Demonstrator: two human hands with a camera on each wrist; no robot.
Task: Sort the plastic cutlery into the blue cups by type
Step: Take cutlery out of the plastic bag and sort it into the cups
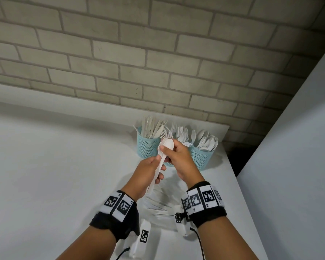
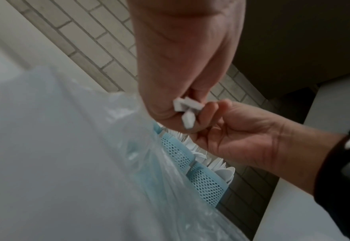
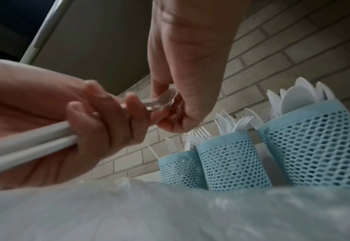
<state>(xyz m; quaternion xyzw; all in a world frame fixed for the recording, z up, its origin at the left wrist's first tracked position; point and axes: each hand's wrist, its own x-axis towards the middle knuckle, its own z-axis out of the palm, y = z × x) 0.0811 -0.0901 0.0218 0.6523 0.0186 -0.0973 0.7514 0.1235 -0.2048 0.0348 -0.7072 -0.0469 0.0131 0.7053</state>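
Note:
Three blue mesh cups stand in a row at the table's far right corner: the knife cup, the fork cup partly behind my hands, and the spoon cup. My left hand grips the handles of a small bunch of white spoons, held in front of the cups. My right hand pinches the bowls of those spoons from above. In the left wrist view the handle ends stick out of my left fist. More white cutlery lies on the table below my wrists.
A clear plastic bag lies on the white table under my hands. A brick wall runs behind the cups. A white panel stands to the right, beyond the table edge.

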